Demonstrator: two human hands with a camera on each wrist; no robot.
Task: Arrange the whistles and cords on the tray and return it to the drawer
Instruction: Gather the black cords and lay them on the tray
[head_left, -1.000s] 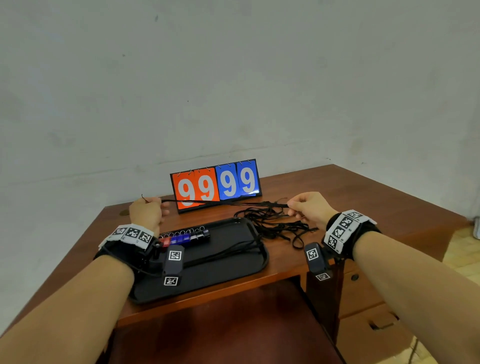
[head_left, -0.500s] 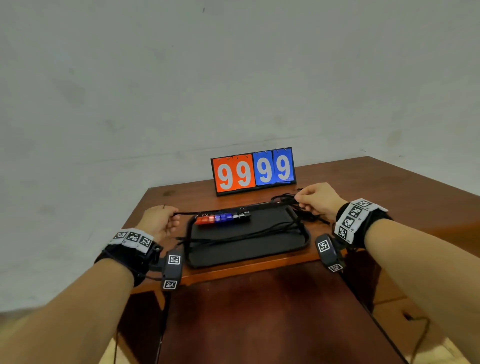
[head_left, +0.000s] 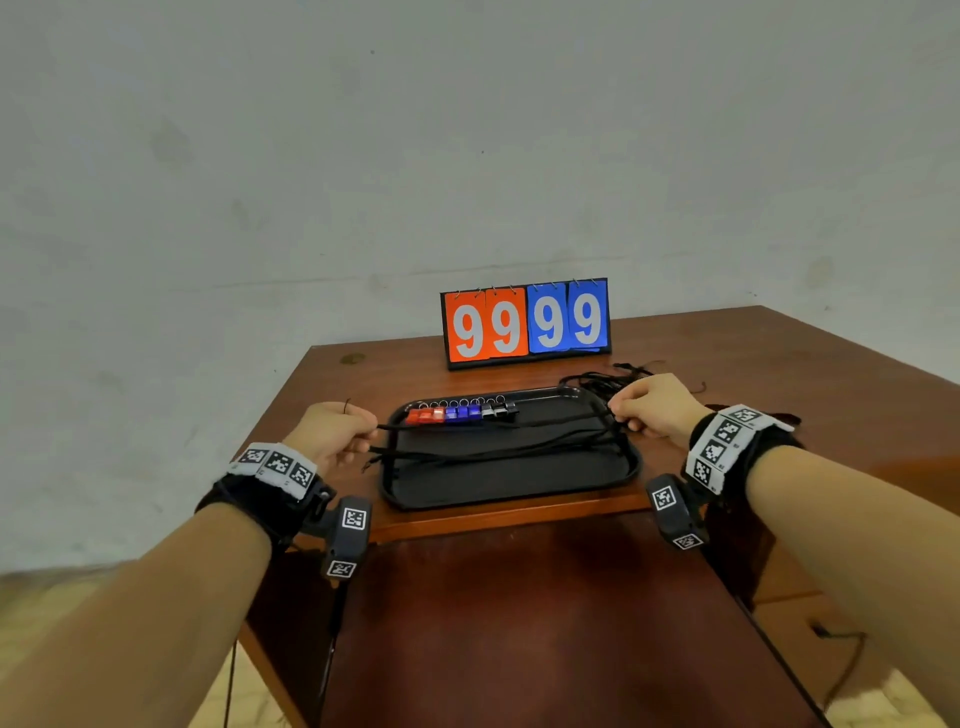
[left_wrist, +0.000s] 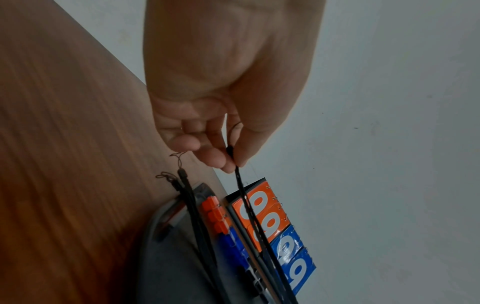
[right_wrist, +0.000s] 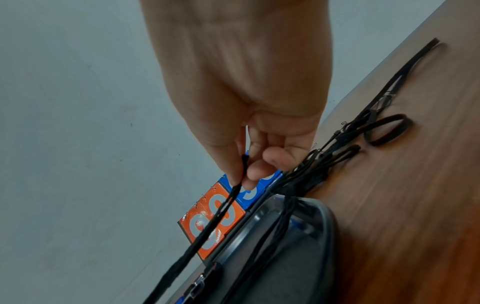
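Observation:
A black tray (head_left: 509, 480) lies near the table's front edge. A row of red, blue and black whistles (head_left: 460, 413) lines its far rim. Two black cords (head_left: 493, 452) lie lengthwise across the tray. A third black cord (head_left: 493, 425) is stretched straight just above the tray, in front of the whistles. My left hand (head_left: 332, 434) pinches its left end (left_wrist: 237, 174) between thumb and forefinger. My right hand (head_left: 652, 405) pinches its right end (right_wrist: 237, 185) the same way, beside the tray's right rim (right_wrist: 330, 222).
A tangle of several loose black cords (head_left: 613, 382) lies on the wooden table (head_left: 779, 364) behind my right hand, and it shows in the right wrist view as cords (right_wrist: 376, 127). An orange and blue scoreboard (head_left: 524, 325) reading 9999 stands behind the tray. A grey wall rises behind.
Both hands have carried the taut cord from behind the tray, near the scoreboard, down over the tray in front of the whistles. The view has pulled back from the table.

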